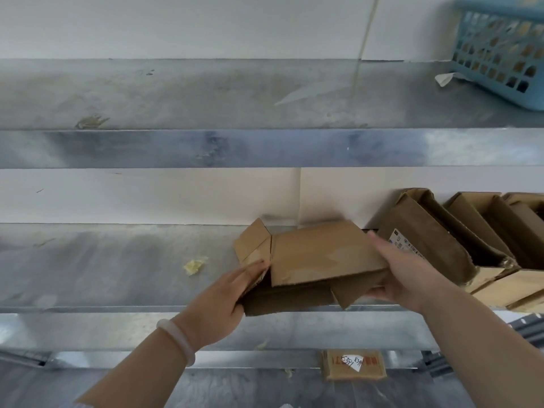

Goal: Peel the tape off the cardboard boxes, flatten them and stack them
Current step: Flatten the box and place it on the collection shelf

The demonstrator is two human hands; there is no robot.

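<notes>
Hands: we are holding a flattened cardboard box [318, 260] over the shelf [117, 266], left grip [226, 301] and right grip [409, 275] clamping its ends.

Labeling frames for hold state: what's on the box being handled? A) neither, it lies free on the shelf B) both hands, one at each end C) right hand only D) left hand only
B: the left hand is at the left end of the cardboard box and the right hand has its grip on the right end.

Both forearms are bare, without sleeves; a pale, smooth bangle [178, 339] circles the left wrist.
</notes>
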